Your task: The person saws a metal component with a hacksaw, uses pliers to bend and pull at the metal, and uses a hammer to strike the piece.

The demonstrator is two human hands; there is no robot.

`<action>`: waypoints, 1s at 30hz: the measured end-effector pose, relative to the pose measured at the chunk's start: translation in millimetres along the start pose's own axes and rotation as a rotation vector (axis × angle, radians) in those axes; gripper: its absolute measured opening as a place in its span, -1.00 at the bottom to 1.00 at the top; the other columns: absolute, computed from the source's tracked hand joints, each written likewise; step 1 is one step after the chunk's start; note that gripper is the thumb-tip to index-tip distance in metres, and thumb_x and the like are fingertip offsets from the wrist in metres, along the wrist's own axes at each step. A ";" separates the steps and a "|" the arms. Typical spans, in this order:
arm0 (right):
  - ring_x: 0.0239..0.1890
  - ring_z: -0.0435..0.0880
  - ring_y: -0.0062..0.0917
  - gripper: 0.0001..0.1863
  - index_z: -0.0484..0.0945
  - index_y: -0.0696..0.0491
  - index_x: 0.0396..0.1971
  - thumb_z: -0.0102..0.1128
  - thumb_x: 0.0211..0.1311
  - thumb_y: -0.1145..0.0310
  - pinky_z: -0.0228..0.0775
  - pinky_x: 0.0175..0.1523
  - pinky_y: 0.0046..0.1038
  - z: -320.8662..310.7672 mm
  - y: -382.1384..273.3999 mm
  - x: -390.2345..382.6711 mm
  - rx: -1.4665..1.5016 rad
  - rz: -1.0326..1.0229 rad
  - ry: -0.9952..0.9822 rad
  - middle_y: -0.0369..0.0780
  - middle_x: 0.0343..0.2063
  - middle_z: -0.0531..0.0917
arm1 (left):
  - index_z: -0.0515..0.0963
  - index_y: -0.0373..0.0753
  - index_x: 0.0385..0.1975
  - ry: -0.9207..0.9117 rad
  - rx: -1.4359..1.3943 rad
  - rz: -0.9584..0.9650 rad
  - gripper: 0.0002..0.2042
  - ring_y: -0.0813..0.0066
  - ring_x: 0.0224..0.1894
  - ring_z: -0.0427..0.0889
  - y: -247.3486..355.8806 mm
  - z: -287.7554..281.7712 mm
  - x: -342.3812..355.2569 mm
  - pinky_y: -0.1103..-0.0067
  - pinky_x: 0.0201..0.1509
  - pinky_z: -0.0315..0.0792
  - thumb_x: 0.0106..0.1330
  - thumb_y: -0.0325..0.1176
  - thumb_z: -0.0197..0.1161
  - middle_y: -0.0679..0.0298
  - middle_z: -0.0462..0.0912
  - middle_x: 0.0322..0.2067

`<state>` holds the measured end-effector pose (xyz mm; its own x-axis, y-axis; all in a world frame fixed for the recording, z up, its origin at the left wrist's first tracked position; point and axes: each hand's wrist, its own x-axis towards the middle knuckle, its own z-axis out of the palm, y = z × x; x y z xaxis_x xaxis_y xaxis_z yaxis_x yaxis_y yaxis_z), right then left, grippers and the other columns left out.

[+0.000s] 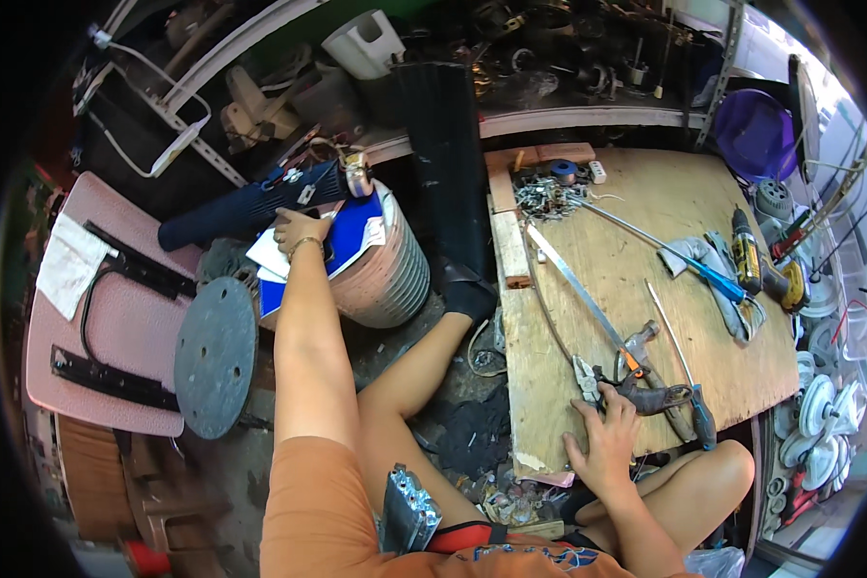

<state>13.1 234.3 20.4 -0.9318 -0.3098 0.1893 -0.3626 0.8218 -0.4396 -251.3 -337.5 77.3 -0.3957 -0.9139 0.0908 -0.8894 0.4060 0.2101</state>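
Note:
My left hand (302,231) reaches out to a blue folder with white papers (354,231) on top of a ribbed round drum (385,279). Its fingers are curled beside a long dark ribbed cylinder (241,204), which has a small motor (357,175) at one end. What lies under those fingers is hidden. On the wooden board, my right hand (607,438) rests with its fingers apart, just below a pair of pliers (586,378). Close by lie a hammer (638,349), a dark-handled tool (650,396) and a screwdriver (702,419).
A hacksaw blade (578,289), a long blue-handled screwdriver (718,279), a cordless drill (745,250) and a heap of screws (547,197) lie on the board. A round grey disc (217,356) and pink panel (144,318) stand left. White pulleys (819,424) crowd the right.

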 end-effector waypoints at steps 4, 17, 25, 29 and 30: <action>0.27 0.35 -0.06 -0.40 0.66 -0.10 0.07 0.54 -0.10 0.27 0.17 0.29 -0.02 0.3 -1.4 -1.3 0.006 0.007 0.011 -0.07 0.34 0.38 | -0.24 -0.24 0.63 -0.077 -0.021 0.020 0.46 -0.18 0.52 0.23 -25.9 -2.7 -18.1 0.11 0.53 0.19 -0.16 0.33 0.60 -0.28 0.23 0.45; 0.29 0.34 -0.05 -0.41 0.65 -0.08 0.08 0.53 -0.07 0.29 0.13 0.32 0.00 -1.0 1.8 -5.1 -0.018 -0.014 0.006 -0.04 0.35 0.37 | 0.42 -0.34 0.36 0.161 -0.354 0.381 -0.32 -0.24 0.36 0.34 -101.1 7.8 -61.5 0.08 0.44 0.25 0.34 -0.02 0.24 -0.23 0.40 0.27; 0.29 0.34 -0.06 -0.43 0.65 -0.08 0.07 0.53 -0.07 0.31 0.14 0.32 -0.01 3.1 -0.3 -5.1 -0.030 -0.014 0.028 -0.04 0.35 0.38 | 0.74 -0.03 -0.13 0.295 -0.486 0.739 -0.72 -0.03 0.38 0.29 -140.2 -1.1 -92.1 0.10 0.43 0.13 0.47 -0.29 0.02 0.00 0.41 0.28; 0.31 0.32 -0.03 -0.40 0.64 -0.07 0.07 0.53 -0.11 0.34 0.15 0.33 -0.03 3.0 -2.4 -4.5 -0.023 -0.023 0.043 -0.02 0.33 0.39 | 0.73 -0.03 -0.14 0.300 -0.347 0.688 -0.71 -0.04 0.39 0.26 -136.3 3.7 -108.9 -0.01 0.40 0.14 0.52 -0.14 0.04 0.15 0.40 0.31; 0.31 0.32 -0.03 -0.41 0.64 -0.07 0.07 0.53 -0.10 0.34 0.15 0.33 -0.04 2.6 -3.1 -4.3 -0.019 -0.022 0.038 -0.02 0.33 0.39 | 0.73 -0.04 -0.13 0.299 -0.319 0.653 -0.70 -0.04 0.40 0.25 -136.4 6.3 -108.8 0.00 0.41 0.14 0.52 -0.12 0.04 0.14 0.40 0.32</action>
<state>18.2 231.8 18.7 -0.9222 -0.3093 0.2323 -0.3818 0.8243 -0.4180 -88.4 -293.4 32.7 -0.6969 -0.4711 0.5408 -0.3716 0.8821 0.2894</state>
